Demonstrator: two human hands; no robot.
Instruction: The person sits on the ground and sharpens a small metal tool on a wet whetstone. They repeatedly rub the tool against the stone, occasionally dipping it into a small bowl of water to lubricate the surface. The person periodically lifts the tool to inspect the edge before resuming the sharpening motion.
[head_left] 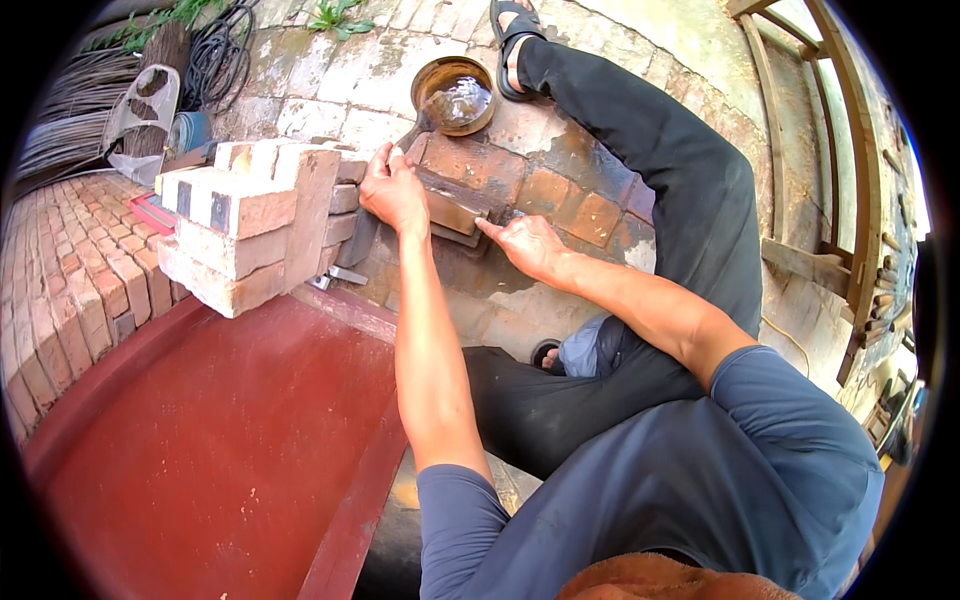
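A brown oblong block [452, 213] with a dark upper face lies low over wet paving between my hands. My left hand [395, 190] is at its left end, fingers bent and drawn together; what they hold is hidden. On the block's right end rests the index fingertip of my right hand [530, 246], its other fingers curled under; the thumb is hidden. Just beyond the block stands a round, rusty pan [440, 75] with water in it. Its dark handle [416, 130] slopes toward my left fingertips.
Left of my left hand, pale bricks [236, 262] are stacked at the end of a dark red board [230, 430]. More bricks [85, 290] line the far left, below bundled rods [75, 130] and a coiled black hose [222, 55]. A wooden frame [850, 150] stands at right.
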